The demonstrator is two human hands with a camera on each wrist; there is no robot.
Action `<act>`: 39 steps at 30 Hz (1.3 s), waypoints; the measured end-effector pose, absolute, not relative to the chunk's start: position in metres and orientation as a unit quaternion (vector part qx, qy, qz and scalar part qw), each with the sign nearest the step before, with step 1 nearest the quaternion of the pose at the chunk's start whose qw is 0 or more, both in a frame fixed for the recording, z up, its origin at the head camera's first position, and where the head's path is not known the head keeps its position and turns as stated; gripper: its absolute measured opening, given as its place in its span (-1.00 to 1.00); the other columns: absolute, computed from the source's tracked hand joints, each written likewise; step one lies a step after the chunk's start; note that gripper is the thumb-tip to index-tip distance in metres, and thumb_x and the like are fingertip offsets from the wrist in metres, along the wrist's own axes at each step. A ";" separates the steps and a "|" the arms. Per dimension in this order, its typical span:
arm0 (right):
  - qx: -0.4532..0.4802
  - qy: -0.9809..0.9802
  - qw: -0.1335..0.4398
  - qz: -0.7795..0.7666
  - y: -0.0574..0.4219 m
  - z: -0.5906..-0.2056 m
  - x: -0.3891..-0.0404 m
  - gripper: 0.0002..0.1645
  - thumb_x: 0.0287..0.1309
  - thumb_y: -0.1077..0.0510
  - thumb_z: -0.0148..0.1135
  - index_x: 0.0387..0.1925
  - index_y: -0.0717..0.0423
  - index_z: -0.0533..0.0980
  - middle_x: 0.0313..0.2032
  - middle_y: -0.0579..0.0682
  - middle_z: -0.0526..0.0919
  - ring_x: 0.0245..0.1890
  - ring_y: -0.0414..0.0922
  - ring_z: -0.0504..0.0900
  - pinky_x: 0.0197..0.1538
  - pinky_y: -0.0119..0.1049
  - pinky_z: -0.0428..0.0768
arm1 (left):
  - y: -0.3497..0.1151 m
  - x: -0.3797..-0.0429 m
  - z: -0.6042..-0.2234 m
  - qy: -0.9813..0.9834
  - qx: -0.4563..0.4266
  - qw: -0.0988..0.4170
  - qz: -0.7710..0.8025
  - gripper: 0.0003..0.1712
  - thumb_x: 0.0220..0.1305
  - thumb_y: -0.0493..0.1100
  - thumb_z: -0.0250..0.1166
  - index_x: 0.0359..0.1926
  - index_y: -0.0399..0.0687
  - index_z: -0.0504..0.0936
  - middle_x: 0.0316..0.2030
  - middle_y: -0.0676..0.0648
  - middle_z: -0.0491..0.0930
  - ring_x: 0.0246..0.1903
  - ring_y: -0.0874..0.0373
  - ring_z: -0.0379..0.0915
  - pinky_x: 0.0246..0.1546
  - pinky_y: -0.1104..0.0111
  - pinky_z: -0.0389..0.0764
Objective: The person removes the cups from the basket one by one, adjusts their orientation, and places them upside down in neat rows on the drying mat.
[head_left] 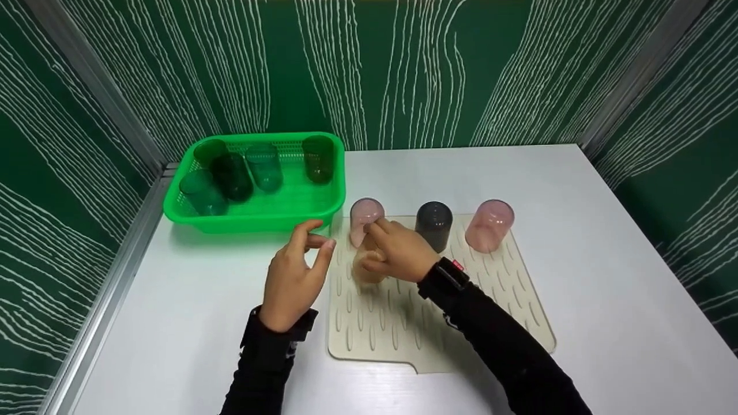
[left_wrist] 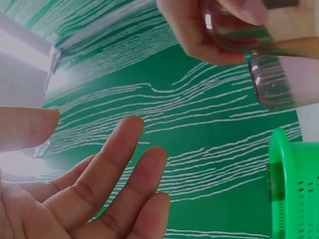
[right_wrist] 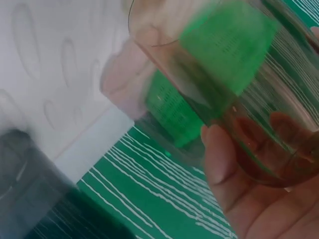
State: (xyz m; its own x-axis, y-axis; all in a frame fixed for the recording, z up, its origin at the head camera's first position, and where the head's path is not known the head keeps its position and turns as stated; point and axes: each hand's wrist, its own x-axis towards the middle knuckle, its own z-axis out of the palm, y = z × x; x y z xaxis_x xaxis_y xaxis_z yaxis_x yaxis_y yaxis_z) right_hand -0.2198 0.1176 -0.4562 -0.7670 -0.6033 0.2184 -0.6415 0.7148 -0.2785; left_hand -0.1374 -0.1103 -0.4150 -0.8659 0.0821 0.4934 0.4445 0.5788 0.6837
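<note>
My right hand (head_left: 403, 251) grips a clear amber drinking glass (head_left: 364, 274) by its upper part, mouth downward, over the left side of a cream ridged drying mat (head_left: 375, 331). In the right wrist view, fingers curl round the amber glass (right_wrist: 254, 114). Whether its rim touches the mat I cannot tell. Just behind it stands an upturned pink glass (head_left: 365, 213). A dark grey glass (head_left: 434, 222) and a second pink glass (head_left: 490, 226) stand upturned farther right along the mat's back. Left of the mat, my left hand (head_left: 294, 282) hovers with loosely bent fingers, holding nothing.
A green plastic basket (head_left: 253, 223) stands at the back left of the white table (head_left: 611, 311). Inside it are several glasses, among them a bluish one (head_left: 265, 168) and a dark one (head_left: 232, 178). Green walls (head_left: 496, 75) with white lines enclose the table.
</note>
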 end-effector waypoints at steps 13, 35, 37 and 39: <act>0.347 -0.925 0.063 0.138 0.100 -0.470 -0.218 -0.28 0.34 -0.17 0.49 0.27 0.23 0.52 0.19 0.24 0.65 0.14 0.22 0.69 0.11 0.11 0.76 | -0.106 -0.138 -0.416 -0.868 -0.151 0.189 -0.434 -0.59 0.60 -0.16 0.30 0.31 -0.29 0.56 -0.05 -0.20 0.85 0.08 -0.23 0.77 0.17 -0.16 0.68; 0.341 -0.926 0.066 0.145 0.099 -0.475 -0.217 -0.26 0.35 -0.14 0.47 0.29 0.28 0.50 0.22 0.30 0.64 0.22 0.26 0.67 0.19 0.15 0.72 | -0.106 -0.137 -0.416 -0.866 -0.148 0.190 -0.439 -0.61 0.59 -0.16 0.31 0.27 -0.29 0.58 -0.08 -0.21 0.85 0.06 -0.22 0.78 0.18 -0.14 0.68; 0.341 -0.926 0.069 0.144 0.098 -0.475 -0.217 -0.26 0.34 -0.15 0.48 0.30 0.27 0.50 0.23 0.30 0.64 0.23 0.26 0.67 0.20 0.16 0.72 | -0.106 -0.138 -0.416 -0.865 -0.151 0.189 -0.439 -0.61 0.59 -0.15 0.31 0.27 -0.29 0.58 -0.08 -0.21 0.85 0.06 -0.22 0.78 0.18 -0.14 0.68; 0.341 -0.927 0.074 0.140 0.098 -0.474 -0.218 -0.25 0.33 -0.16 0.48 0.31 0.24 0.50 0.22 0.28 0.64 0.20 0.25 0.68 0.16 0.15 0.74 | -0.106 -0.138 -0.415 -0.865 -0.152 0.190 -0.439 -0.62 0.59 -0.15 0.31 0.26 -0.29 0.59 -0.08 -0.22 0.85 0.05 -0.21 0.78 0.18 -0.14 0.68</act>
